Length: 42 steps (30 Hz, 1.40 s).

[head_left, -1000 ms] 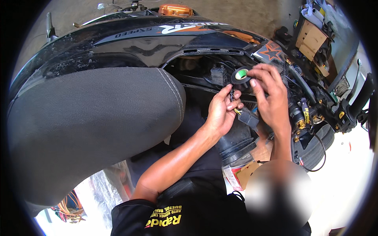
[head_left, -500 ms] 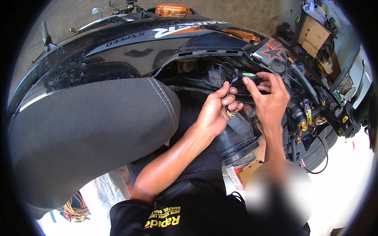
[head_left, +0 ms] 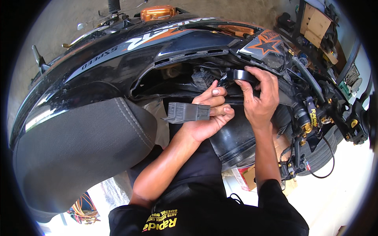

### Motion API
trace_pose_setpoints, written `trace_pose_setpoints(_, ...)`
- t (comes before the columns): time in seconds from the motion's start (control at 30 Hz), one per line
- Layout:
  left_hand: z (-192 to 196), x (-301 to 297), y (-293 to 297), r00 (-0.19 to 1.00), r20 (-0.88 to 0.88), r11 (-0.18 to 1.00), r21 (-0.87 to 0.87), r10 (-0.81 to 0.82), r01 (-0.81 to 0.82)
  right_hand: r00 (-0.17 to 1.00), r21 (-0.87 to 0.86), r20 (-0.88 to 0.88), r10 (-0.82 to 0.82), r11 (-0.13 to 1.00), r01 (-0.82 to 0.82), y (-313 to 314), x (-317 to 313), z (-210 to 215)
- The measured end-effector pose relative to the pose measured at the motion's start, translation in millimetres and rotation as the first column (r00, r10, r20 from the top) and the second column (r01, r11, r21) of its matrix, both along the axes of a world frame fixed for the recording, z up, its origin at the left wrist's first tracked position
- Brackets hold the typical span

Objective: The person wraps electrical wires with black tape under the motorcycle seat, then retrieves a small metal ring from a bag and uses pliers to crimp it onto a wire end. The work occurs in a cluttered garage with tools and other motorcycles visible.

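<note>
My left hand [head_left: 208, 120] is closed, its fingers curled around a grey-black ribbed plastic block [head_left: 187, 112] that sticks out to the left. Its upper fingertips pinch a thin dark wire [head_left: 222, 82] by the motorcycle's opening. In my right hand [head_left: 262, 96] a roll of black electrical tape [head_left: 237, 75] is gripped between thumb and fingers, close to that wire. Whether a strip of tape joins the two is hard to make out. Behind the hands, a dark box-shaped part [head_left: 202, 78] sits inside the opened black bodywork [head_left: 189, 49].
A dark padded seat [head_left: 86, 153] fills the left side. A ribbed black plastic housing [head_left: 230, 147] lies below my hands. Fork parts, cables and a tyre [head_left: 315, 159] are at the right. Bundled orange wires [head_left: 84, 208] show at lower left.
My right hand has turned the tape roll so its broad black rim shows. The plastic block has come into sight at my left hand. The view has shifted slightly.
</note>
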<state>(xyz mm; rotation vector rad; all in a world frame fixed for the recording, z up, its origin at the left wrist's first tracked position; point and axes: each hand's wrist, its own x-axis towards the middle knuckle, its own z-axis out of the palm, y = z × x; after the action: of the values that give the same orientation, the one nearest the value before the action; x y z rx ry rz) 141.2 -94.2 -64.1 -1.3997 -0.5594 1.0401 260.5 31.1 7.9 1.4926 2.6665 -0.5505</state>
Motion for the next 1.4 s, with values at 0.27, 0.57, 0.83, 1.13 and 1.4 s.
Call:
trace_pose_setpoints(0.27,0.5,-5.9,3.5,0.984,0.172,0.999,-0.029,0.048,-0.044,0.998,0.063,0.057,-0.034,0.998,0.03,4.7,-5.6,6.1)
trace_pose_setpoints(0.57,44.0,-1.5,29.5,0.913,0.336,0.936,-0.332,0.23,-0.113,0.886,-0.016,0.152,-0.438,0.895,0.446,-29.8,-19.1,15.4)
trace_pose_setpoints(0.83,81.9,22.0,66.6,0.89,0.312,0.879,-0.444,0.332,-0.172,0.806,-0.351,0.016,-0.591,0.752,0.558,-57.4,7.2,19.0)
trace_pose_setpoints(1.13,76.8,42.8,37.6,0.893,-0.406,0.974,-0.193,-0.191,0.12,0.942,-0.572,0.258,-0.213,0.752,0.327,-49.7,51.2,68.9)
trace_pose_setpoints(1.4,65.7,63.0,34.6,0.745,-0.574,0.935,-0.29,-0.34,0.203,0.992,-0.244,-0.119,-0.034,0.97,0.003,39.1,-73.0,98.4)
